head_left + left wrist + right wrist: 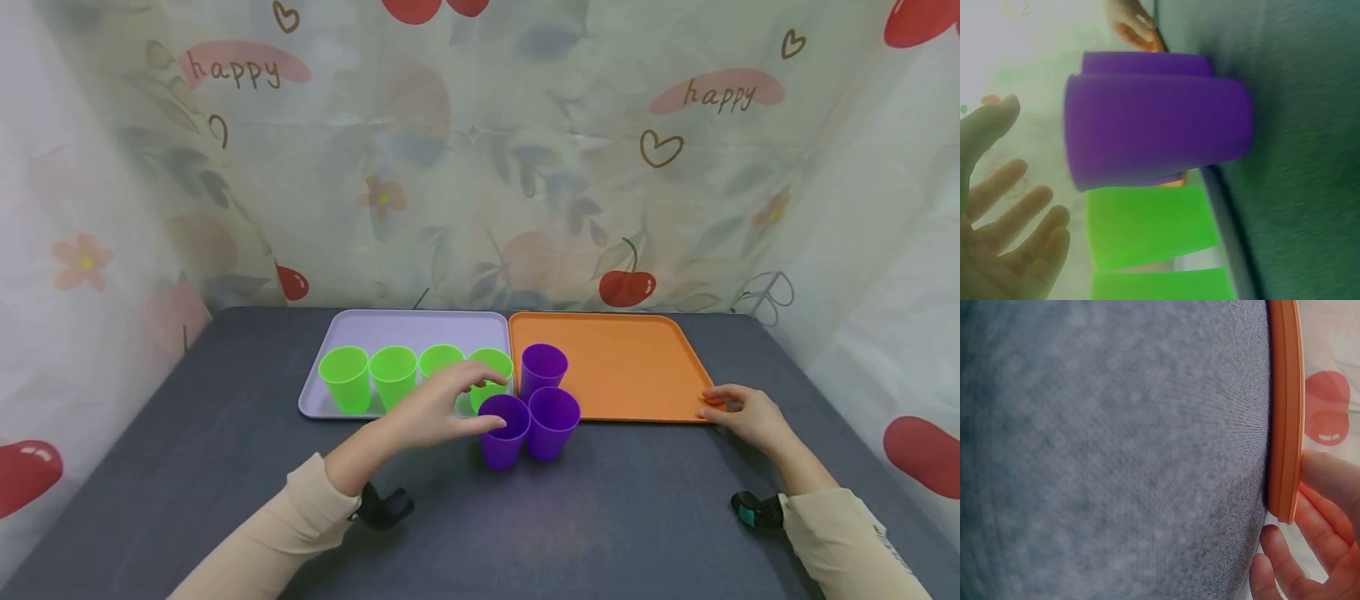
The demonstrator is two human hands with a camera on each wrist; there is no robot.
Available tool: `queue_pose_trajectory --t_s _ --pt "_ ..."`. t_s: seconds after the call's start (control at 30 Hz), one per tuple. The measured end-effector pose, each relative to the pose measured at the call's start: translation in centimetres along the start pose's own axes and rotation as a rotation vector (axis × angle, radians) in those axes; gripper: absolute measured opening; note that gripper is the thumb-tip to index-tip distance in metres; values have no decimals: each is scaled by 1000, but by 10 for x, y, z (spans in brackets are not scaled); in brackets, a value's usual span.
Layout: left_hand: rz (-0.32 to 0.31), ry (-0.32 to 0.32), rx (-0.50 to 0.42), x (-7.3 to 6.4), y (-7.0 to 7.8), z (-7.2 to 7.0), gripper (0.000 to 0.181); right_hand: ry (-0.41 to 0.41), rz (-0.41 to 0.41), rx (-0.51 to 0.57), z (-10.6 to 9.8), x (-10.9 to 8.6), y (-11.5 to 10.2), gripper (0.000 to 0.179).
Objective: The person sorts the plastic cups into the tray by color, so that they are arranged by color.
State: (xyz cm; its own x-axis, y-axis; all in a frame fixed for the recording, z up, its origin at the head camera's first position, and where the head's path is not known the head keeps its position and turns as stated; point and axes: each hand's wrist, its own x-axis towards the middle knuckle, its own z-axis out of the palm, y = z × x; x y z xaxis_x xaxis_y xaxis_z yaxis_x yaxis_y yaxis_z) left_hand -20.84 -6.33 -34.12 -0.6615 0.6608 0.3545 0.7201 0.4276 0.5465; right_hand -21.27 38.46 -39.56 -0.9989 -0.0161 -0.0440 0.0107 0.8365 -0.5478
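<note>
My left hand (438, 408) hovers beside the front-left purple cup (504, 442), thumb and fingers spread and nothing held. In the left wrist view a gap separates that hand (1010, 219) from the purple cup (1160, 131). A second purple cup (553, 433) stands upright against the first, both at the near edges of the trays. Behind them is another purple cup (543, 367) at the orange tray's left side, its base hidden. My right hand (750, 417) pinches the near right corner of the orange tray (630, 367); the right wrist view shows fingers around its rim (1285, 425).
Several green cups (345, 383) stand in a row on the lilac tray (405, 321), left of the orange one. Both trays lie side by side on a dark grey table (600, 517). A patterned cloth (465, 208) hangs behind.
</note>
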Motion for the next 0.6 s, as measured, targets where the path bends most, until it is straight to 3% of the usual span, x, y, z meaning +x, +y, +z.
queue_pose_trajectory --t_s 0.2,0.43,0.6 --pt "-60 0 -16 -10 -2 10 48 4 -7 -5 0 0 1 49" --pt "-63 -8 -12 -15 -5 18 53 7 -17 2 0 0 2 47" --pt "-97 -11 -39 -14 -5 22 54 4 -11 7 -1 1 2 49"
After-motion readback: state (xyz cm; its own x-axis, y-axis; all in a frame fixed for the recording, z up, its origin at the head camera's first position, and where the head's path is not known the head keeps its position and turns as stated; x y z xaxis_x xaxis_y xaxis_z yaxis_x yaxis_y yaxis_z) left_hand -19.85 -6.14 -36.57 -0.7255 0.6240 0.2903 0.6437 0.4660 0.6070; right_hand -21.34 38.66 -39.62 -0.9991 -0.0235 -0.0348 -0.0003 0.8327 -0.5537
